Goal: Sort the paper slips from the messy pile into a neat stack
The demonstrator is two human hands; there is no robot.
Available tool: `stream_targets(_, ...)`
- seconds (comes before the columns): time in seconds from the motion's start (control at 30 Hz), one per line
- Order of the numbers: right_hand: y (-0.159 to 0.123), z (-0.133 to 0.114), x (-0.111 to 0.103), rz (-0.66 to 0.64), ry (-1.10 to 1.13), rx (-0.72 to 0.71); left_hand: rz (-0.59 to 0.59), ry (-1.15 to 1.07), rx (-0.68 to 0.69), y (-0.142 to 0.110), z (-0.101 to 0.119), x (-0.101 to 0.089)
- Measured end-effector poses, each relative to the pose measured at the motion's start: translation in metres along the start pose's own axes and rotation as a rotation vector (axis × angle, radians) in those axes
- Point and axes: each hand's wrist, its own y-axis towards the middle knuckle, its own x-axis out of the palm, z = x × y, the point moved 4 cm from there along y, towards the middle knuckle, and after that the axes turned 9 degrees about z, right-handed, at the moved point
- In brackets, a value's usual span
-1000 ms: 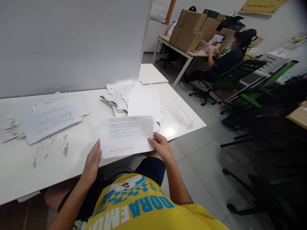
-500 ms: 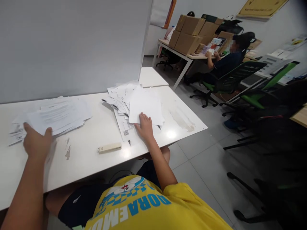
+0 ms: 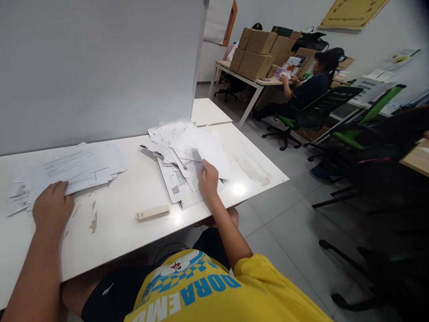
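My right hand [image 3: 209, 181] pinches the edge of a white sheet of paper [image 3: 212, 154] between thumb and fingers. That sheet is tilted up off a messy pile of papers [image 3: 170, 143] near the board. A printed QR code shows on a page at the pile's front. On the left, my left hand [image 3: 52, 203] lies over the near edge of a second paper stack [image 3: 87, 165], its fingers on the top printed page. Between the two piles, closer to the table's front edge, lies a cream-coloured stapler-like tool [image 3: 153, 213].
A grey partition [image 3: 100, 67] stands behind the white table [image 3: 124, 214]. Across the room, a person [image 3: 308, 85] sits by a desk stacked with cardboard boxes [image 3: 256, 53]. Office chairs [image 3: 315, 107] stand on the tiled floor to the right.
My right hand, flat on the pile before, now grips a sheet and has raised its near edge. My left hand's spread thumb and finger have come down onto the left stack.
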Motion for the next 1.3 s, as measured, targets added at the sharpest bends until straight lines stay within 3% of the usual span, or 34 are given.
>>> stream_targets(0.17, 0.054, -0.019, 0.022, -0.247, -0.158, -0.197, -0.101, 0.046, 0.079, 0.022, -0.003, 0.008)
stream_targets(0.3, 0.083, -0.029, 0.048, -0.447, -0.321, -0.258, -0.143, 0.035, 0.161, 0.036, -0.006, 0.017)
stream_targets(0.5, 0.093, -0.035, 0.061, -0.483, -0.481, -0.373, 0.143, -0.041, 0.16, 0.036, -0.004, 0.011)
stream_targets(0.73, 0.1, -0.04, 0.059, -0.535, -0.504, -0.437, 0.179, -0.133, 0.169, 0.03, 0.021, 0.0)
stream_targets(0.87, 0.102, -0.052, 0.02, -0.389, -0.289, -0.308, 0.216, -0.362, 0.133, 0.013, 0.067, -0.018)
stream_targets(0.97, 0.091, -0.063, -0.022, -0.117, 0.202, -0.056, 0.166, -0.637, 0.039, -0.006, 0.126, -0.028)
stream_targets(1.03, 0.071, -0.069, -0.039, 0.04, 0.539, 0.124, 0.022, -0.879, -0.101, -0.019, 0.171, -0.027)
stream_targets(1.1, 0.042, -0.076, -0.042, 0.113, 0.792, 0.274, -0.204, -1.208, -0.228, -0.032, 0.219, -0.021)
stream_targets(1.17, 0.011, -0.082, -0.038, 0.124, 0.946, 0.401, -0.307, -1.455, -0.36, -0.042, 0.257, -0.018)
stream_targets(1.23, -0.018, -0.082, -0.033, 0.116, 1.032, 0.528, -0.23, -1.55, -0.528, -0.048, 0.275, -0.017)
stream_targets(1.3, -0.039, -0.076, -0.032, 0.094, 1.078, 0.619, -0.123, -1.536, -0.686, -0.052, 0.279, -0.016)
